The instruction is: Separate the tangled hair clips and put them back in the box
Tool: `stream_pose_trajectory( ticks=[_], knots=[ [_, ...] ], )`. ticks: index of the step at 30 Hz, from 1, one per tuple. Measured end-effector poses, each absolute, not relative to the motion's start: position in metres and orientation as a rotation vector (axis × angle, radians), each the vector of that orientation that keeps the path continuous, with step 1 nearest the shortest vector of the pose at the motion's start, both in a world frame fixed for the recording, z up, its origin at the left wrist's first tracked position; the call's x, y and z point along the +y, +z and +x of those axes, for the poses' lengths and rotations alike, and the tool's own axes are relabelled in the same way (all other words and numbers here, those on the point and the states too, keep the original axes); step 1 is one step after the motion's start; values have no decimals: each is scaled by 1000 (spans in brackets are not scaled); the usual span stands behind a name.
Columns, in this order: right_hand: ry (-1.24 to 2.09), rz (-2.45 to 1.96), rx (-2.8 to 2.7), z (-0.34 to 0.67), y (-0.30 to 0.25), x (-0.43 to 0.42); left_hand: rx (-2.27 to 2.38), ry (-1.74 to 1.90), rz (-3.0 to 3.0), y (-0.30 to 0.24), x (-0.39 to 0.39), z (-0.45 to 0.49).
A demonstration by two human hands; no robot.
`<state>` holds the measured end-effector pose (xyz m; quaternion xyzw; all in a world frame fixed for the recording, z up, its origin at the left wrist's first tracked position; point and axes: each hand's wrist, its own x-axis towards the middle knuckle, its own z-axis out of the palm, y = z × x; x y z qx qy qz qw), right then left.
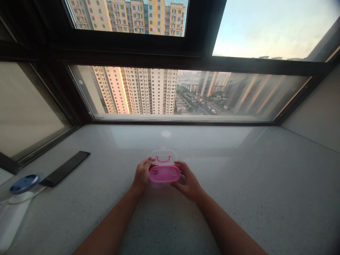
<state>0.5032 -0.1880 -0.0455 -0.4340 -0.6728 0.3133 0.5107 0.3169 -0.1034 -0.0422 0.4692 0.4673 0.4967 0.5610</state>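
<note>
A small oval box with a pink tray (pixel 165 176) sits on the pale speckled sill, its lower part see-through. Behind the tray stands its clear lid (pixel 164 155), tilted back, with a pink handle (pixel 163 160). Small ring-like items lie in the tray: dark ones (pixel 155 172) at the left and pale ones (pixel 173 173) at the right. My left hand (pixel 142 174) is closed against the box's left end, its fingertips by the lid. From the right, my right hand (pixel 188 180) grips the other end between thumb and fingers.
A dark flat slab (pixel 66 169) lies at the left on the sill (pixel 249 184). Near it are a blue round disc (pixel 24 183), a white object (pixel 14 219) and a pale cable (pixel 39 191). Dark window frames (pixel 183 123) border the sill's far edge, with a wall at the right.
</note>
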Motion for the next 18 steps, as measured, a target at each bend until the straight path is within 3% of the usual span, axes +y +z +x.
stream_pose_trajectory(
  ticks=[18],
  knots=[
    [555,-1169,-1502,515,-41,-191,1271,1250,1344,-35,-115,295]
  ],
)
